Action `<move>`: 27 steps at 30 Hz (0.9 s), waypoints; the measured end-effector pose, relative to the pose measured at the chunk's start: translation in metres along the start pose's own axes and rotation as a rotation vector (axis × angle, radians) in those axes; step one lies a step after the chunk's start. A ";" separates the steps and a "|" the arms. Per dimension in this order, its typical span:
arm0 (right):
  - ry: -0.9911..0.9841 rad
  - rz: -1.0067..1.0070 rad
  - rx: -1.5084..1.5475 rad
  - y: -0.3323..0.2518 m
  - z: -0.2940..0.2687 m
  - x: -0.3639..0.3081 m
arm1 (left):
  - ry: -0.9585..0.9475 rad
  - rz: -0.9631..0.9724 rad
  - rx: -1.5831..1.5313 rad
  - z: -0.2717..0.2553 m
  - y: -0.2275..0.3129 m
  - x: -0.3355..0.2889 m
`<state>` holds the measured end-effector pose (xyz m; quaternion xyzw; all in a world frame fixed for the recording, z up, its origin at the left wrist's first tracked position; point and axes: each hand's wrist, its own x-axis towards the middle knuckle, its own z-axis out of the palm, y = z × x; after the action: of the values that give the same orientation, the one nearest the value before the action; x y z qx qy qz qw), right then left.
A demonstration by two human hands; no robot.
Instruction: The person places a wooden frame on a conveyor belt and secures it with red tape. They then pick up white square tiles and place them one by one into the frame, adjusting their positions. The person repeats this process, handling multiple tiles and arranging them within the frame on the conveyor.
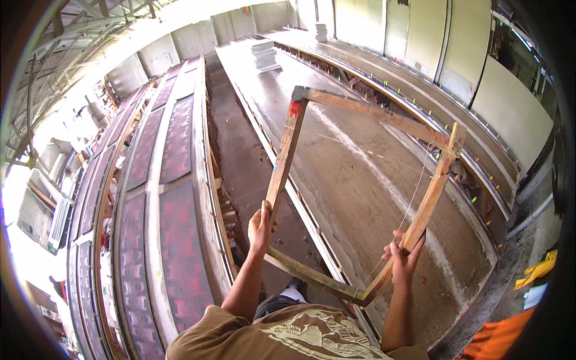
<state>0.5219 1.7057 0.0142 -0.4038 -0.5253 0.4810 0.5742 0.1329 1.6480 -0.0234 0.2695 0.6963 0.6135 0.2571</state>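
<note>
A rectangular wooden frame [284, 153] is held up in front of me, tilted over the edge of a long brown table [360, 204]. My left hand [260, 228] is closed round the frame's left bar. My right hand [407, 258] grips the right bar low down, with some fingers spread near a thin string [413, 204] that runs beside that bar. The far left corner is dark, with a red patch just below it. The near bar crosses low over the aisle, close to my body.
To the left stands another long table carrying dark reddish panels [183, 234]. A narrow aisle [237, 144] separates the tables. Stacked pale sheets [264, 57] sit at the far end. Several small pegs line the table edges. Orange cloth [498, 337] and yellow cloth [536, 270] are at lower right.
</note>
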 end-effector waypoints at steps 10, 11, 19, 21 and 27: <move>-0.036 0.070 0.051 0.025 0.176 0.119 | -0.020 0.040 0.081 -0.061 0.013 0.182; -0.032 0.076 0.037 0.028 0.186 0.129 | -0.020 0.033 0.110 -0.062 0.017 0.195; -0.037 0.137 0.010 0.058 0.255 0.210 | 0.007 -0.013 0.291 -0.049 0.006 0.300; -0.027 0.125 -0.004 0.078 0.267 0.235 | -0.001 -0.029 0.322 -0.040 0.012 0.330; 0.021 0.209 -0.032 0.122 0.324 0.306 | -0.033 -0.004 0.524 -0.020 -0.004 0.442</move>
<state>0.1801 2.0169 0.0016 -0.4705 -0.4818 0.5258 0.5197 -0.2006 1.9385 -0.0374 0.3352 0.8278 0.4073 0.1911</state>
